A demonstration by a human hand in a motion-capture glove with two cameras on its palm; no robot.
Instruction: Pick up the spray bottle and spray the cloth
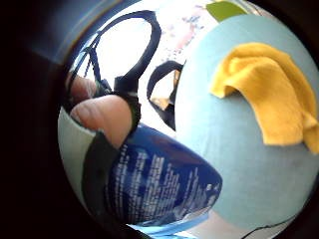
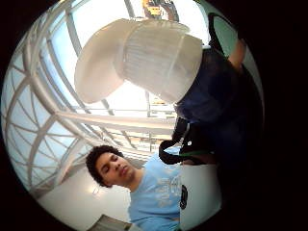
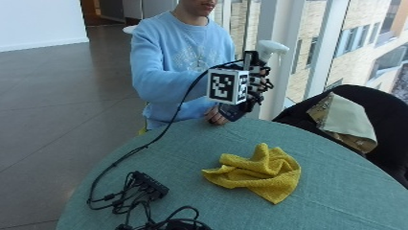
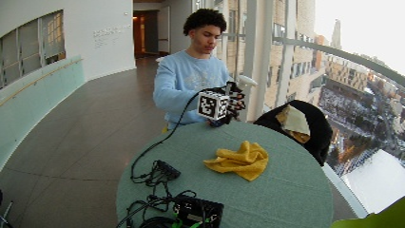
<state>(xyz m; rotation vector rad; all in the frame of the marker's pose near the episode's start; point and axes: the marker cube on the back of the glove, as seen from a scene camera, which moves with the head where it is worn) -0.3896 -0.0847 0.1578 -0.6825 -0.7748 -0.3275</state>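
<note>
My gloved right hand (image 3: 254, 84) holds a dark blue spray bottle (image 3: 233, 111) upright in the air over the far edge of the round table (image 3: 357, 187). Its white spray head (image 3: 270, 48) sticks out above the hand. In the palm views the blue printed body (image 1: 159, 184) and the white ribbed collar (image 2: 161, 57) lie close against the palm, with fingers (image 1: 102, 112) curled round the bottle. A crumpled yellow cloth (image 3: 258, 171) lies on the teal table top, nearer the camera than the hand. The bare left hand (image 3: 215, 116) rests at the table's far edge.
A black box with tangled cables (image 3: 143, 189) lies on the table's near left. A dark chair draped with a pale cloth (image 3: 344, 117) stands to the right of the table. Windows (image 3: 319, 38) run behind the person.
</note>
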